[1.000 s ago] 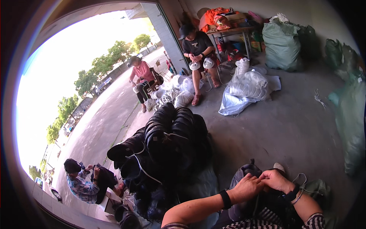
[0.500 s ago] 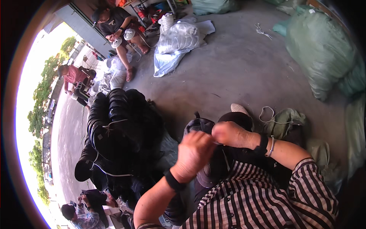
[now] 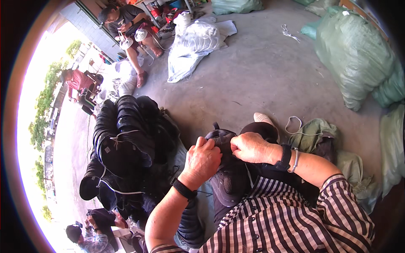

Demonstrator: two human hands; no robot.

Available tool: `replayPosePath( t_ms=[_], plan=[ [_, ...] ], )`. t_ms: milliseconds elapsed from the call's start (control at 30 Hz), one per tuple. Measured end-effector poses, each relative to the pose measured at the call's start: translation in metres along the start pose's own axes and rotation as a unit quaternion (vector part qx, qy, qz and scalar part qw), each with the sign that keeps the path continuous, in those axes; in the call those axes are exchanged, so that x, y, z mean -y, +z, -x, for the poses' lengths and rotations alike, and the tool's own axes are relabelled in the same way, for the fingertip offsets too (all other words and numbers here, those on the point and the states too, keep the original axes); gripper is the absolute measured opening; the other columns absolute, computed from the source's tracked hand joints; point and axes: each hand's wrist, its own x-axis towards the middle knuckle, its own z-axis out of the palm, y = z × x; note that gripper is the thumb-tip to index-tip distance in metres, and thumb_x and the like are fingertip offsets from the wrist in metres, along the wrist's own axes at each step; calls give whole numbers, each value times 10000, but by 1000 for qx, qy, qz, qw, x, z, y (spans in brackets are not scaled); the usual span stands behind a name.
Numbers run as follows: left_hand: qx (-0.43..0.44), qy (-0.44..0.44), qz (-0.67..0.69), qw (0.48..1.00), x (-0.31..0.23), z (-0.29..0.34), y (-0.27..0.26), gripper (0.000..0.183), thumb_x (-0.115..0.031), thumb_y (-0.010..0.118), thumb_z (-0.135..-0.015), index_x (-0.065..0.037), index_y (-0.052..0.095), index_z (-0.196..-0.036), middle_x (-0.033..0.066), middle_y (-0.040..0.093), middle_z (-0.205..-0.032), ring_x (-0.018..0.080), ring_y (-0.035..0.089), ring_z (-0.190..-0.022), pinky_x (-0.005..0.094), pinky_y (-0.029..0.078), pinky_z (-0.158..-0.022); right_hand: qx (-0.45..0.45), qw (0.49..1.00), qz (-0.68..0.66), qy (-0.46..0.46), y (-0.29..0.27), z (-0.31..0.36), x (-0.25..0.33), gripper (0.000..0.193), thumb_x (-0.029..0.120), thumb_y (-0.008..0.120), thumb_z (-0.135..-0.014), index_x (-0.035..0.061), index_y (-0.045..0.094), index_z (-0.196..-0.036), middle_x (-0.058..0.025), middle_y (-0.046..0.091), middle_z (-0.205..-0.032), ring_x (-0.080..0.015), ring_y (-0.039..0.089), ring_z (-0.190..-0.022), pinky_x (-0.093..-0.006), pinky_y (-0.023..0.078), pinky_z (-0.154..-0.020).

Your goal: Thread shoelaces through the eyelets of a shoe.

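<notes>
The dark grey shoe (image 3: 230, 185) lay in the person's lap, its rounded, mesh-panelled toe towards the striped shirt (image 3: 270, 219) and its pull loop (image 3: 216, 125) at the far end. Both hands were over its opening. The left hand (image 3: 201, 161) had its fingers curled in at the shoe's left edge; the right hand (image 3: 253, 147) was likewise closed, knuckles bent, at the right edge. Whether either pinched a lace or the shoe's own edge I could not tell, as the fingertips were hidden.

Half a second earlier the two hands had nearly met and were blurred; now a gap stood between them, the left having drawn off to its own side, and both looked sharper. The shoe had hardly shifted.

Just beyond lay a pale perforated shoe (image 3: 263, 119), and to the right a green cloth bag (image 3: 314, 135) near a looped white cord (image 3: 291, 126). To the left stood a heap of nested black pieces (image 3: 122, 152), tied with white cord. Farther out were a large green sack (image 3: 352, 59), a white bundle (image 3: 196, 44) and three seated co-workers. The one in the dark shirt (image 3: 120, 19) now had a hand raised higher than before, above the white pieces at the knees.
</notes>
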Motion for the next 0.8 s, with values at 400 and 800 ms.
replayPosePath(
  t_ms=[400, 800],
  plan=[
    [-67, -61, 150, 984, 5, 13, 14, 125, -135, 707, -703, -80, 606, -754, 53, 535, -897, 270, 518, -922, 367, 516, -688, -6, 1000, -19, -6, 7, 0, 9, 118, 154, 585, -764, 48, 628, -795, -163, 653, -756, -335, 645, -783, -440, 495, -716],
    [-105, -92, 207, 968, -2, 19, 14, 219, -69, 746, -647, -90, 634, -834, 65, 544, -932, 278, 532, -951, 356, 516, -730, -115, 992, 24, -49, 31, 1, 10, 51, 115, 578, -780, 69, 586, -803, -141, 629, -668, -328, 638, -666, -429, 494, -608]
  ],
)
